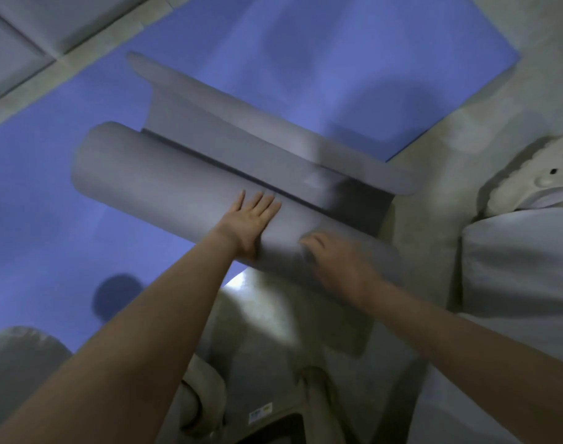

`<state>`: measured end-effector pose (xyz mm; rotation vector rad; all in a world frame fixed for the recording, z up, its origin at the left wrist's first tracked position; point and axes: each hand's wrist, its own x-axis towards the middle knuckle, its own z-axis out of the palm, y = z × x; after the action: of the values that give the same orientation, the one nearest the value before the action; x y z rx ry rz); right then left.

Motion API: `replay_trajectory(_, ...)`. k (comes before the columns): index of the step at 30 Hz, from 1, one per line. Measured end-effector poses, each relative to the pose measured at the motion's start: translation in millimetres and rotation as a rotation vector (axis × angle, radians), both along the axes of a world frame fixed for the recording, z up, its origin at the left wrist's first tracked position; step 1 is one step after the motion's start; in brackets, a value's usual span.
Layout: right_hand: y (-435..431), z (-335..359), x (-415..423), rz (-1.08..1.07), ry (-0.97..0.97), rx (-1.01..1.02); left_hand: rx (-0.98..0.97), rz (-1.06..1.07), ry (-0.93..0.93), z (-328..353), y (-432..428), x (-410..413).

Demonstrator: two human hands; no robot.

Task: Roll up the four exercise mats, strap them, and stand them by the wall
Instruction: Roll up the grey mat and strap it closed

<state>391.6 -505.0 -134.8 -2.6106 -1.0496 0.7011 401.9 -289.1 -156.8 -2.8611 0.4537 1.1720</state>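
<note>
Grey mat [165, 174] half rolled, lying partly on blue mat [338, 59], left hand [251, 221] flat on it, fingers straight, right hand [336, 262] touching it, blurred, grip cannot be told, small label [260, 413] below, unreadable

The grey rolled foam mat [165, 174] at centre looks matt and smooth. The blue flat mat [306, 43] beneath it, running far and left, is equally matt. The pale floor [434, 129] on the right looks hard, with a dull sheen near.
</note>
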Motion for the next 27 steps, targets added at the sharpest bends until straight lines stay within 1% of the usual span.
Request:
replay_trajectory(1, 2.8, -0.9, -8.9, 0.042, -0.015, -0.064, 0.002, -0.007, 0.037, 4.9, 0.1, 14.3)
replay_trajectory(2, 5.8, -1.6, -15.8, 0.095, 0.005, -0.199, 0.01, -0.011, 0.051, 9.3, 0.2, 25.2)
replay_trajectory(4, 3.5, -4.2, -19.2, 0.186, 0.037, -0.415, 0.033, 0.013, -0.009, 13.6, -2.0, 34.7)
replay_trajectory(5, 2.3, -4.4, -14.0, 0.188, 0.044, -0.481, 0.032, 0.036, -0.079, 12.9, -2.9, 34.4)
replay_trajectory(6, 3.1, -5.8, -6.5, 0.172, 0.026, -0.507, 0.018, 0.07, -0.189, 10.1, -2.6, 30.5)
replay_trajectory(9, 7.0, -11.8, 28.6, 0.079, 0.059, -0.527, -0.085, 0.156, -0.593, 5.2, 4.4, 9.5)
replay_trajectory(10, 7.2, -11.8, 44.3, 0.061, 0.061, -0.542, -0.111, 0.162, -0.679, 1.9, 8.3, 1.9)
replay_trajectory(11, 6.0, -10.6, 60.2, 0.06, 0.039, -0.564, -0.127, 0.161, -0.705, -0.3, 11.4, -3.9)
replay_trajectory(12, 4.7, -8.6, 75.4, 0.067, 0.002, -0.587, -0.139, 0.159, -0.681, -3.8, 13.1, -9.1)
replay_trajectory(13, 4.5, -6.2, 89.1, 0.081, -0.033, -0.614, -0.157, 0.175, -0.602, -6.0, 12.8, -11.6)
replay_trajectory(16, 12.8, 0.8, 113.8, 0.127, -0.093, -0.684, -0.187, 0.283, -0.258, -2.6, 9.8, -1.7)
replay_trajectory(17, 16.8, 2.9, 116.2, 0.13, -0.107, -0.679, -0.176, 0.282, -0.21, -1.1, 9.4, 7.1)
replay_trajectory(18, 20.4, 4.5, 116.3, 0.129, -0.132, -0.647, -0.169, 0.272, -0.195, -0.5, 8.5, 16.1)
replay_trajectory(20, 24.7, 5.2, 111.0, 0.121, -0.166, -0.519, -0.182, 0.287, -0.188, 0.5, 5.8, 36.8)
replay_trajectory(22, 29.7, 1.5, 100.7, 0.156, -0.138, -0.397, -0.194, 0.306, -0.194, 1.4, 1.4, 60.8)
replay_trajectory(23, 33.4, -0.8, 96.7, 0.169, -0.12, -0.373, -0.19, 0.307, -0.208, 2.0, -0.2, 73.2)
replay_trajectory(25, 41.4, -6.2, 98.1, 0.122, -0.073, -0.405, -0.164, 0.289, -0.24, 5.6, -2.4, 95.1)
replay_trajectory(27, 46.6, -10.6, 111.1, 0.066, -0.059, -0.448, -0.157, 0.334, -0.333, 5.7, -1.8, 105.4)
